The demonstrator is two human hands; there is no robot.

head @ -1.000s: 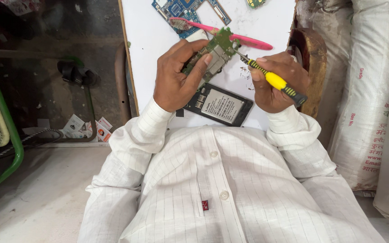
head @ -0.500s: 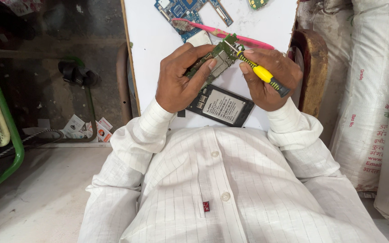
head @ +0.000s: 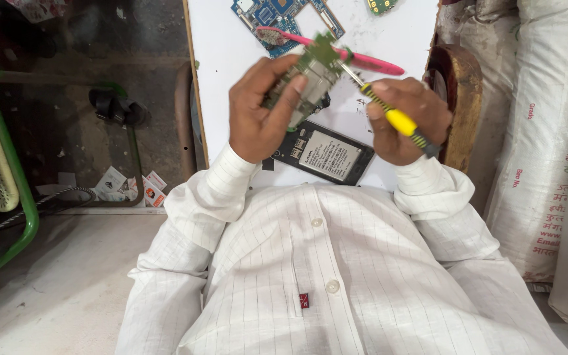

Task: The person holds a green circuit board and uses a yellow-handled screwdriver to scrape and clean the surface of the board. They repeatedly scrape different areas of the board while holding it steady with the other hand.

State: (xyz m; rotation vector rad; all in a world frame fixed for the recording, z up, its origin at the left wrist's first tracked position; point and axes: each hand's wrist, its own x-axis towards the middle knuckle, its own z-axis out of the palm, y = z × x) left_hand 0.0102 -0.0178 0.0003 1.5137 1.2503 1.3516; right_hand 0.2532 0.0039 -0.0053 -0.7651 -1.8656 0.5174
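Above the white board (head: pixel 231 59), at twelve o'clock from your chest, your left hand (head: pixel 258 115) is pinching the green phone circuit board (head: pixel 307 75) while your right hand (head: pixel 405 121) is clenching the yellow-handled screwdriver (head: pixel 389 115), whose tip is risking a slip that gouges components.

My left hand (head: pixel 258 118) is raised, palm turned toward me, fingers and thumb curled in a pinch. My right hand (head: pixel 405 118) sits level beside it, closed in a fist-like grip, though its fingertips seem tucked from view. Both white-sleeved forearms angle inward.
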